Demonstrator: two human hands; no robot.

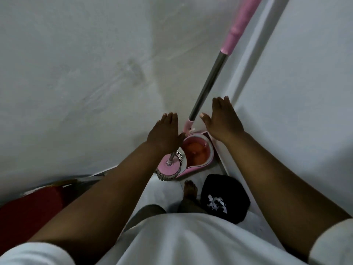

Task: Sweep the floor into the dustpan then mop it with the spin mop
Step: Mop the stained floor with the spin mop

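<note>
Mop bucket (pixel 198 150) sits cornered, black dustpan (pixel 225 199) and bare foot (pixel 190 190) beside it.

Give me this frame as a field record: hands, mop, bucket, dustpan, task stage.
left hand: open, flat, holding nothing
right hand: open, flat, holding nothing
mop: upright, handle tilted toward the wall, no hand on it; head at the bucket's near end
bucket: pink, on the floor in the corner, orange-tinted water inside
dustpan: black, on the floor by a bare foot, white scraps inside
task stage: sweeping looks done
</note>
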